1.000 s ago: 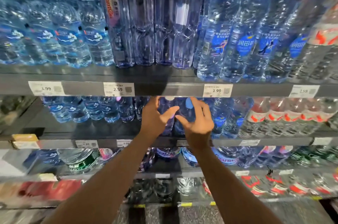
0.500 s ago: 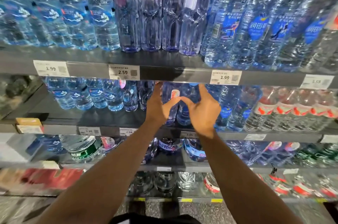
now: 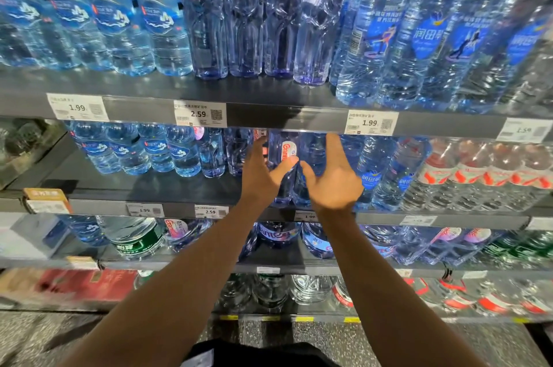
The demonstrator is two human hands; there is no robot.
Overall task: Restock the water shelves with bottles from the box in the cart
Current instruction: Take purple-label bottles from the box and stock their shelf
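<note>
A: Hands?
B: Left hand and right hand both reach into the second grey metal shelf, thumbs nearly touching. Fingers of each look fairly straight and go behind the shelf lip above, so tips are hidden. No clear grip.
A: What's between them?
B: A tall clear violet-tinted plastic water bottle with a red-and-white label, upright, just past both thumbs. Left palm is against its left side, right palm at a second similar bottle beside it. Can't tell if fingers wrap either one.
A: Around the hands?
B: Left of left hand, clear blue-labelled water bottles in a row. Right of right hand, red-labelled clear bottles. Above, a white 2.59 price tag.
</note>
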